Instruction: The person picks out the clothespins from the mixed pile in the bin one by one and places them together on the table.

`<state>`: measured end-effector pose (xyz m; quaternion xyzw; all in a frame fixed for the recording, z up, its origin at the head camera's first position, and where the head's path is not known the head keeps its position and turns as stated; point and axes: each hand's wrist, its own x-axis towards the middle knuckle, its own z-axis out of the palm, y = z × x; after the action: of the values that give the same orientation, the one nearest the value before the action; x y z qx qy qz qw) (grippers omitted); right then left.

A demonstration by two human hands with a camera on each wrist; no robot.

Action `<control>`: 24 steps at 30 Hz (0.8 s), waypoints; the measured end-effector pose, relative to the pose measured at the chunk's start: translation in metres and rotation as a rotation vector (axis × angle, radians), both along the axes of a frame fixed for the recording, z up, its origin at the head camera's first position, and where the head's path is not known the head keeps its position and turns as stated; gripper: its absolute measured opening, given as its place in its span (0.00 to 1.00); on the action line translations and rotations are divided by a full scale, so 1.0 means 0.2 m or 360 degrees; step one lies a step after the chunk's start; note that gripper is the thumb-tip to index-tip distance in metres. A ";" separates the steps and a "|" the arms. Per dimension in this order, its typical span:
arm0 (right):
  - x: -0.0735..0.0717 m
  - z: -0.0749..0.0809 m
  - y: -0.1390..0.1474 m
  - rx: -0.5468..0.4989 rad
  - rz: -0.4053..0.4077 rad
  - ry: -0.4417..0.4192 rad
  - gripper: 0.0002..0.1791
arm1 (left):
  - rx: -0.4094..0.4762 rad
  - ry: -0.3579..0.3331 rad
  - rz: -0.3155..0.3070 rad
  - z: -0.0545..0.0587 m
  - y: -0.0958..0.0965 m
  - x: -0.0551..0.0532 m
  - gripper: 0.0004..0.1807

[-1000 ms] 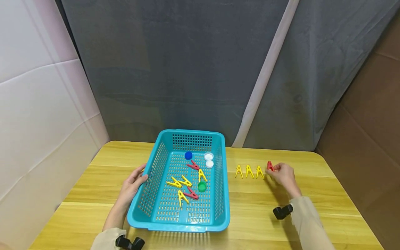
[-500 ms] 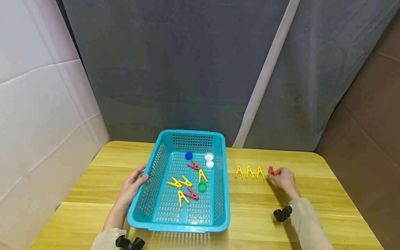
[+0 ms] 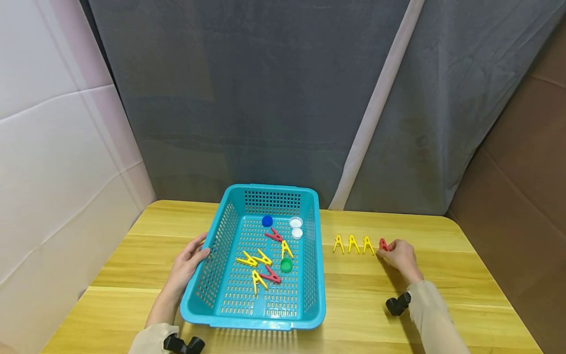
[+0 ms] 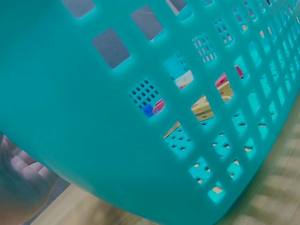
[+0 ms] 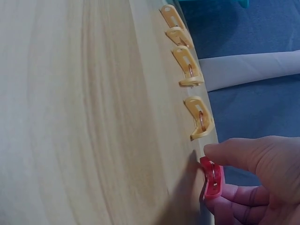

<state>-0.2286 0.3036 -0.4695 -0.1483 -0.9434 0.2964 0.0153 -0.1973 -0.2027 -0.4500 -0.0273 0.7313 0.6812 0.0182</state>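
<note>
Right grip (image 3: 400,258): thumb and fingers pinched on red peg (image 5: 214,181), right of teal basket (image 3: 252,322). Left grip (image 3: 186,261) clamped on basket's left rim. Three yellow pegs (image 3: 352,239) in a row on worktop (image 3: 362,290), between basket and red peg. Inside basket: six more pegs (image 3: 274,278), four round caps (image 3: 286,265).

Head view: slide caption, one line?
Left hand grips a blue basket; right hand pinches a red clip beside a row of three yellow clips.

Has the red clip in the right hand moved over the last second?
Yes: in the head view, the red clip has shifted nearer, from slightly beyond the unmoved row of yellow clips to about level with it.
</note>
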 end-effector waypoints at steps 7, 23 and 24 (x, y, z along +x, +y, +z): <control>0.00 -0.01 0.00 0.0023 0.0016 0.0020 0.17 | 0.0017 -0.0003 -0.0005 0.00 0.00 0.00 0.28; -0.01 0.17 -0.08 -0.0055 0.0133 0.0253 0.18 | 0.0008 0.0023 -0.0004 -0.01 0.00 0.00 0.29; -0.02 0.19 -0.10 -0.0096 0.0145 0.0249 0.18 | 0.0009 0.0020 -0.0005 -0.01 0.00 0.00 0.28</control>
<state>-0.2319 0.2845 -0.4323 -0.0821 -0.9357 0.3356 0.0712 -0.1971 -0.2025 -0.4515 -0.0218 0.7295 0.6834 0.0148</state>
